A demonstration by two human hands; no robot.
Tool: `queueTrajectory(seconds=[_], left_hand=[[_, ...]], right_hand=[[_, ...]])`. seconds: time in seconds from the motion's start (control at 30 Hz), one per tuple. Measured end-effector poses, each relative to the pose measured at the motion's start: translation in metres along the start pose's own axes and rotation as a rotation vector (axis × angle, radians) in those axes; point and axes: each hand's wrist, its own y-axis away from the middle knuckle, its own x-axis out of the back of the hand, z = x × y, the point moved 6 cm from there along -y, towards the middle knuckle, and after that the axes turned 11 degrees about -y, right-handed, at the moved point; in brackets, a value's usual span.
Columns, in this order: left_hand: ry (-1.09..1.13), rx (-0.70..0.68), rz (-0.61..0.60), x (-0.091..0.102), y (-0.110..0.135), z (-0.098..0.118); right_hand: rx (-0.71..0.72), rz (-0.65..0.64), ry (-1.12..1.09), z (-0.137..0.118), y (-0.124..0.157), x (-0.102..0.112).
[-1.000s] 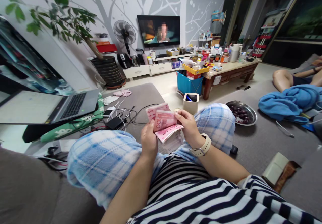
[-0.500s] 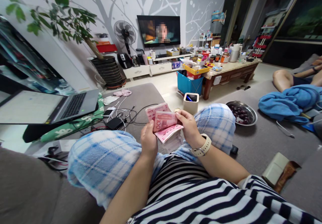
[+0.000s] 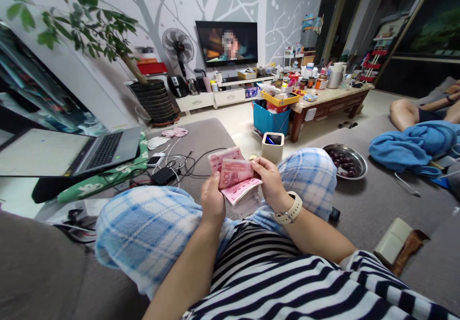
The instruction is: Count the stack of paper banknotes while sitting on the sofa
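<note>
Pink 100 banknotes (image 3: 236,174) are spread between my two hands above my lap, some standing up and others folded toward me. My left hand (image 3: 212,198) is closed on their left side, with the thumb against the lower left edge. At the right, the thumb and fingers of my right hand (image 3: 270,178) pinch the upper right corner of a note. A pale watch strap (image 3: 289,209) circles my right wrist. Something clear, perhaps plastic, shows below the notes (image 3: 247,203); I cannot make it out. The fingers behind the notes are mostly hidden.
An open laptop (image 3: 108,148) rests on a green cushion at the left, beside tangled cables (image 3: 179,164). A cream bin (image 3: 273,148) stands ahead. To the right are a metal bowl of dark fruit (image 3: 345,163), a wallet (image 3: 394,241) and another person's legs (image 3: 404,114).
Both hands and the banknotes stay almost exactly where they were. Only the picture on the television differs slightly.
</note>
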Motion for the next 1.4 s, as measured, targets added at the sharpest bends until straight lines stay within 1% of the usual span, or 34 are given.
queueTrajectory(seconds=[0.23, 0.77, 0.9, 1.1, 1.2, 1.33, 1.4], left_hand=[[-0.039, -0.015, 0.038, 0.002, 0.002, 0.004], [-0.058, -0.004, 0.067, 0.006, -0.002, -0.006], [-0.068, 0.036, 0.085, 0.007, 0.0, -0.005], [-0.061, 0.018, 0.073, 0.006, 0.001, 0.001], [-0.068, 0.014, 0.046, 0.005, 0.0, -0.002], [-0.071, 0.0, 0.104, 0.009, -0.002, -0.006], [-0.041, 0.006, 0.084, 0.007, -0.002, -0.008]], right_hand=[[0.0, -0.001, 0.028, 0.0, 0.0, 0.0], [-0.003, -0.011, 0.014, 0.001, 0.0, 0.0], [-0.018, -0.006, 0.009, 0.001, 0.0, 0.0], [-0.019, 0.002, 0.015, 0.001, 0.001, 0.001], [-0.007, 0.007, 0.025, 0.0, 0.002, 0.0], [-0.004, -0.02, 0.072, -0.003, 0.002, -0.003], [-0.005, -0.035, 0.09, -0.004, 0.002, -0.004]])
